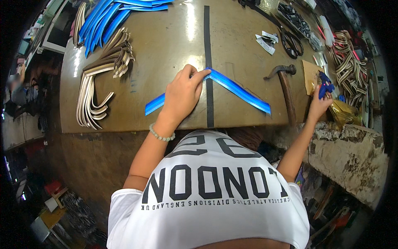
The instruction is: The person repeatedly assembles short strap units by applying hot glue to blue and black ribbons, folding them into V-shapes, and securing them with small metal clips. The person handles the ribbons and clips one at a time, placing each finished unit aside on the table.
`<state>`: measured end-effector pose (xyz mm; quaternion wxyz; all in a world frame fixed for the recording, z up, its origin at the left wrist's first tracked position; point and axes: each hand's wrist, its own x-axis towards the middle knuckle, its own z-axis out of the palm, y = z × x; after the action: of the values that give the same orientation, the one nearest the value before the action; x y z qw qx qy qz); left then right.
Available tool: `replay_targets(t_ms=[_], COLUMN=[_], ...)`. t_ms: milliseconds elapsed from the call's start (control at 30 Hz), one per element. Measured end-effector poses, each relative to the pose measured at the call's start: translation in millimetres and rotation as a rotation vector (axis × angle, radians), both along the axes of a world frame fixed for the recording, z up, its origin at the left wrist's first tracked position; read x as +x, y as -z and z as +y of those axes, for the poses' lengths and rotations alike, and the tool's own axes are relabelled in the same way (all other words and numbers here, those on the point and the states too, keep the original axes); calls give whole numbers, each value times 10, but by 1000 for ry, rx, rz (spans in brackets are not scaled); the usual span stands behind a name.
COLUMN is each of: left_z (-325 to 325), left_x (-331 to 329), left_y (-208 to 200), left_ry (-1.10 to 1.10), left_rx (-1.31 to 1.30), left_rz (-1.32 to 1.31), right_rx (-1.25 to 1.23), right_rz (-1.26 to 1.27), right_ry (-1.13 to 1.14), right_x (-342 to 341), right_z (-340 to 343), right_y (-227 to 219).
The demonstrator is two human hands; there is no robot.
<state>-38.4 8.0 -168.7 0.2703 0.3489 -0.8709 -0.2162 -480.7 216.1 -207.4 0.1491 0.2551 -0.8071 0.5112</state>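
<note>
A bright blue strap (242, 94) lies bent in an inverted V, its peak over a long black strip (209, 99) that runs down the table. At that peak my left hand (185, 91) is closed, pinching the fold between thumb and fingers, while the hand covers part of the strap's left leg. Far to the right, my right hand (319, 103) closes on a small dark blue object (326, 86) whose kind I cannot make out. Beside this hand are a piece of brown card (309, 74) and a gold plastic bag (346, 114).
A hammer (287, 91) lies between the blue strap and my right hand. Beyond it are black scissors (290, 43) and white labels (267, 43). Blue straps (107, 23) and beige-brown straps (93, 91) are piled at left, more striped straps (350, 66) at far right.
</note>
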Motion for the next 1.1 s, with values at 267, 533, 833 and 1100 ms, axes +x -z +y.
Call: replay_targets(t_ms=[267, 533, 833, 1100], left_z=[-17, -19, -15, -27], left_x=[16, 17, 20, 16], left_y=[59, 62, 65, 108], left_ry=[-76, -75, -72, -71], left_rx=[107, 78, 73, 64], left_rz=[124, 164, 160, 168], right_rx=[34, 456, 558, 665], right_rz=[-412, 7, 77, -13], right_ry=[-651, -978, -1004, -1090], right_x=[1533, 2151, 2224, 2300], right_z=[-776, -1382, -1369, -1026], right_y=[-944, -875, -946, -1083])
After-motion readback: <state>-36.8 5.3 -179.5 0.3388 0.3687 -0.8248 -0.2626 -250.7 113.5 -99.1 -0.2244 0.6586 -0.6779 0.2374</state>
